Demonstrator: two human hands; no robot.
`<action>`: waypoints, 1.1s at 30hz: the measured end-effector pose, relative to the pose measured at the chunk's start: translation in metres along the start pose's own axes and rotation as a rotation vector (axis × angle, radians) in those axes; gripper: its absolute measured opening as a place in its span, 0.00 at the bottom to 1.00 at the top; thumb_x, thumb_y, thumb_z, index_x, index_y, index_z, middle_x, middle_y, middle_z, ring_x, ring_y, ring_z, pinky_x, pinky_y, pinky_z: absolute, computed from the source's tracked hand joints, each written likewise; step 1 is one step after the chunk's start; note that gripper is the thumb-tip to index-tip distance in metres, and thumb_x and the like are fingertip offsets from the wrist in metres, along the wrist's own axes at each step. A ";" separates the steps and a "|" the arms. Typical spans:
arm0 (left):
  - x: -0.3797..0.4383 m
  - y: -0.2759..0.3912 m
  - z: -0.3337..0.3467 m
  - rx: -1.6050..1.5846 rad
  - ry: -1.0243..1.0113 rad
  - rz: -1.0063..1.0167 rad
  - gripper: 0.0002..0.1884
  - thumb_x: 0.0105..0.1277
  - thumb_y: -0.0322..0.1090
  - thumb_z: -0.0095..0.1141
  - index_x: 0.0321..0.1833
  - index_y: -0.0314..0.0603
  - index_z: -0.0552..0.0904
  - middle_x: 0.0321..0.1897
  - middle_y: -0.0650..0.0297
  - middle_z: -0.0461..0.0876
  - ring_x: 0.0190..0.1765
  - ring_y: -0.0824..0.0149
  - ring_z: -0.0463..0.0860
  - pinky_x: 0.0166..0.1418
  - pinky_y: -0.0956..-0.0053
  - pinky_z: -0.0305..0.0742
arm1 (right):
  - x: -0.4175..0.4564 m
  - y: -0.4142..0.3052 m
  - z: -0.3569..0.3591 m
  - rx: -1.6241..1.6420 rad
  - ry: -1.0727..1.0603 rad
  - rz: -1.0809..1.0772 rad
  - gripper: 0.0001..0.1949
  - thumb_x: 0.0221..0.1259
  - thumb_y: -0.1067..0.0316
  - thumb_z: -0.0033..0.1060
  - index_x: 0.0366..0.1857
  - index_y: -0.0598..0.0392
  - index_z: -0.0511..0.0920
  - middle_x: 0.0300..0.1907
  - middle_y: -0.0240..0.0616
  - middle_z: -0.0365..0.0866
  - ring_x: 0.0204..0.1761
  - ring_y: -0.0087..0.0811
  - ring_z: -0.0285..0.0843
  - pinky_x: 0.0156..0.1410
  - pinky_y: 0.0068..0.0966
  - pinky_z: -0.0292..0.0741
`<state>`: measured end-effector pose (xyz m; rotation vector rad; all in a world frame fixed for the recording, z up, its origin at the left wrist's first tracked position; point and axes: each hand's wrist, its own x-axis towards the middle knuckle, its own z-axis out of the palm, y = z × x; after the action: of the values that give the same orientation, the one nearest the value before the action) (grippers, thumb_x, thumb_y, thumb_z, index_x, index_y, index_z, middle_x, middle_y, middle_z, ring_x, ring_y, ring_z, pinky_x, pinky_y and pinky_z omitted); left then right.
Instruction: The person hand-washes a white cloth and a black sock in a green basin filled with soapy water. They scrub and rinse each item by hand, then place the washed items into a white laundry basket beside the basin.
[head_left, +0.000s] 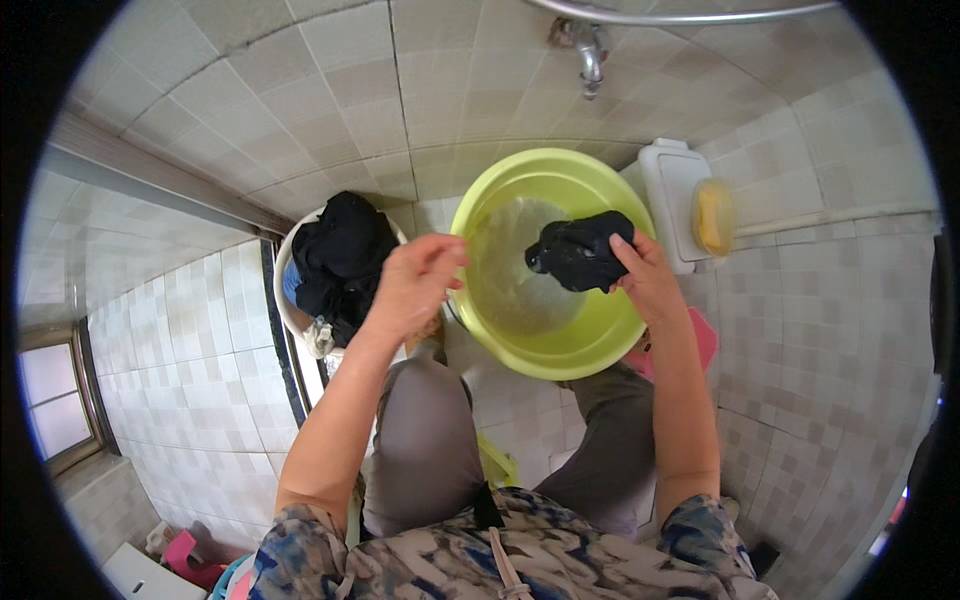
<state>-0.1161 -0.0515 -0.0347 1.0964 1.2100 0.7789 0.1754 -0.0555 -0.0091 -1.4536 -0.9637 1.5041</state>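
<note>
My right hand (646, 276) grips a bunched black cloth (585, 251), which looks wet, above a large yellow-green plastic basin (551, 365). Cloudy water (517, 300) lies in the bottom of the basin. My left hand (420, 281) is raised at the basin's left rim, its fingers apart and holding nothing. Left of it stands a white round tub (282, 262) heaped with black clothes (349, 232), with a blue piece at its side and a small whitish cloth (319, 337) at its front edge.
A metal tap (590, 64) juts from the tiled wall behind the basin. Right of the basin is a white lidded container (671, 195), with yellow soap (709, 217) in a clear yellowish dish on it. A pink plastic object (703, 339) lies below. My knees flank the near side.
</note>
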 end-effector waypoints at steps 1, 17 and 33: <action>0.003 0.008 0.011 0.096 -0.091 0.028 0.16 0.67 0.40 0.50 0.51 0.36 0.76 0.38 0.61 0.82 0.33 0.74 0.81 0.33 0.80 0.73 | -0.008 -0.005 -0.001 0.109 0.025 -0.019 0.10 0.64 0.61 0.53 0.40 0.54 0.77 0.30 0.30 0.79 0.24 0.21 0.74 0.25 0.18 0.69; 0.033 0.023 0.122 -0.084 -0.251 0.025 0.09 0.56 0.29 0.59 0.39 0.35 0.80 0.31 0.65 0.81 0.32 0.75 0.78 0.37 0.79 0.74 | -0.025 -0.010 0.011 0.159 0.020 -0.017 0.15 0.65 0.58 0.51 0.44 0.60 0.73 0.32 0.36 0.78 0.23 0.24 0.77 0.22 0.19 0.73; 0.057 0.046 0.106 -0.915 -0.116 -0.317 0.20 0.67 0.46 0.47 0.55 0.40 0.73 0.48 0.60 0.78 0.50 0.64 0.78 0.55 0.68 0.72 | 0.001 0.022 -0.003 -0.382 -0.105 -0.092 0.18 0.55 0.76 0.40 0.51 0.64 0.72 0.45 0.46 0.78 0.44 0.32 0.75 0.52 0.27 0.70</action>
<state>0.0036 -0.0096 -0.0103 0.1864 0.7484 0.8669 0.1771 -0.0630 -0.0295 -1.5775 -1.4231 1.3914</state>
